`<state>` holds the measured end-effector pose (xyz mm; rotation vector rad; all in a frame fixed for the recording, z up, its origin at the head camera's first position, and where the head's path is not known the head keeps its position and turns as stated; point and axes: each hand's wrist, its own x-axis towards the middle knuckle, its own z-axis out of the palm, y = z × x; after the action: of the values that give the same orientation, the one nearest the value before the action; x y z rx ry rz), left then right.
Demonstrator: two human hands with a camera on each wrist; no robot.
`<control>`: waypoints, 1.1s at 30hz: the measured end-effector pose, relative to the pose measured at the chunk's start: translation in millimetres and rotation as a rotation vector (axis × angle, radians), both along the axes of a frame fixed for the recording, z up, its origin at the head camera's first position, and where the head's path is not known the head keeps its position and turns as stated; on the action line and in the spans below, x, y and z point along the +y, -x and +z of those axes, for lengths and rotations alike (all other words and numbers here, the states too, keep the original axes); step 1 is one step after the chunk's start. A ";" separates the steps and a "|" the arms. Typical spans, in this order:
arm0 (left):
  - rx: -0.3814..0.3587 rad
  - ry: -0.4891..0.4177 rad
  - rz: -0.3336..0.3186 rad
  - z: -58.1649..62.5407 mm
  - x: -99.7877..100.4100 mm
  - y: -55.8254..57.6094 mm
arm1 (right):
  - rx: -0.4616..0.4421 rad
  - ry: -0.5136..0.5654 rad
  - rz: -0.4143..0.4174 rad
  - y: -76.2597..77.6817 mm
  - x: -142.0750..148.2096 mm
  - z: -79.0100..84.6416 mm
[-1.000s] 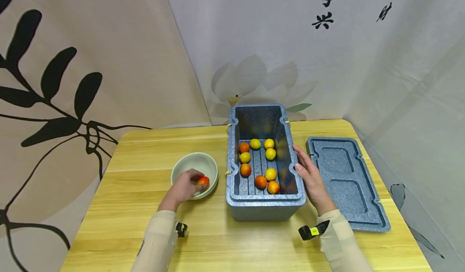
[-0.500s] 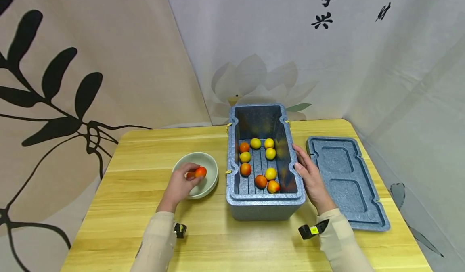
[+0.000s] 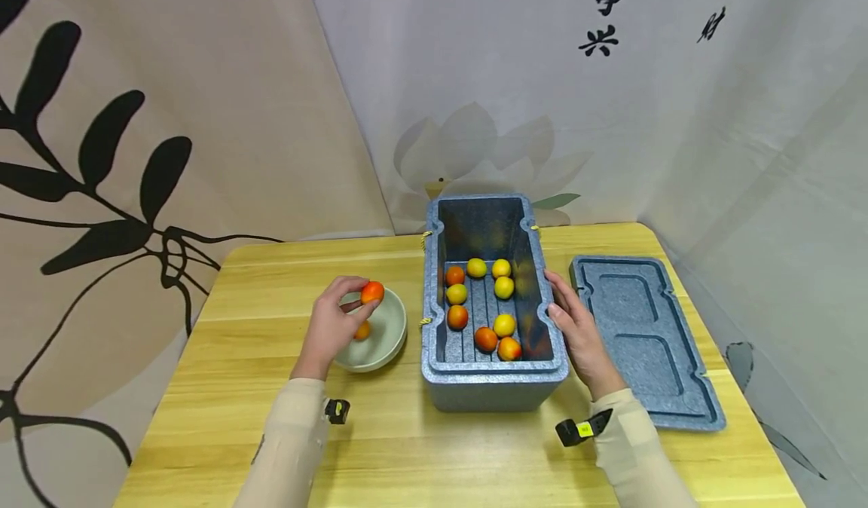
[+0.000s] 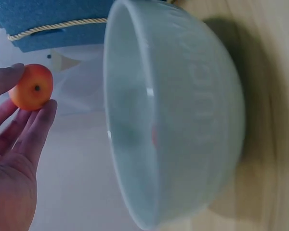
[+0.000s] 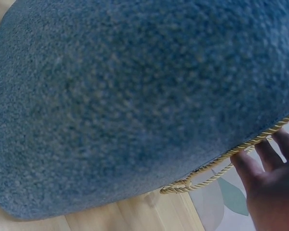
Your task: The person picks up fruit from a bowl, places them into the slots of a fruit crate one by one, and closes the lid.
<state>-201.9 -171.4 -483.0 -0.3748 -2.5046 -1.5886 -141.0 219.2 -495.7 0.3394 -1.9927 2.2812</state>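
Between thumb and fingertips, my left hand (image 3: 330,325) pinches a small orange-red round fruit (image 3: 372,292) above the pale green bowl (image 3: 389,338). The left wrist view shows this fruit (image 4: 34,87) with a dark dot on its skin, beside and clear of the bowl's rim (image 4: 149,91). Another orange fruit (image 3: 362,330) lies in the bowl, partly hidden by the hand. My right hand (image 3: 583,335) rests against the right outer side of a blue-grey foam box (image 3: 498,396); its fingers (image 5: 248,168) touch the side by the rope. Several yellow and orange-red fruits (image 3: 457,317) lie on the box floor.
The box's lid (image 3: 647,342) lies flat on the wooden table (image 3: 271,319), right of the box. A twisted cord handle (image 5: 216,178) hangs along the box side. A printed cloth (image 3: 271,101) stands behind the table.
My left hand has lifted the orange-red fruit up from inside the bowl to above its rim, uncovering another fruit there. My right hand stays at the box.
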 end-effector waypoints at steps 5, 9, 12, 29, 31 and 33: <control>0.066 -0.027 0.005 11.0 6.6 -0.6 | -0.008 0.000 0.010 -0.1 -1.9 -0.8; 0.115 -0.054 -0.005 34.3 19.0 -6.1 | -0.008 -0.006 -0.003 -0.5 -1.0 -2.0; 0.143 -0.072 -0.019 53.9 29.1 -10.1 | -0.005 -0.006 -0.011 -0.2 -0.3 -2.8; 0.261 -0.143 -0.073 101.3 69.4 -5.4 | -0.016 -0.014 -0.006 0.9 0.3 -1.4; 0.278 -0.153 -0.091 105.4 74.0 -5.1 | -0.017 -0.013 -0.011 0.9 -0.1 -1.0; 0.286 -0.162 -0.103 108.9 77.7 -4.8 | -0.020 -0.011 -0.008 0.9 -0.9 -0.6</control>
<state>-197.1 -93.7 -374.1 -0.6657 -2.1598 -1.6290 -141.9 218.4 -496.3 0.3106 -2.0128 2.2785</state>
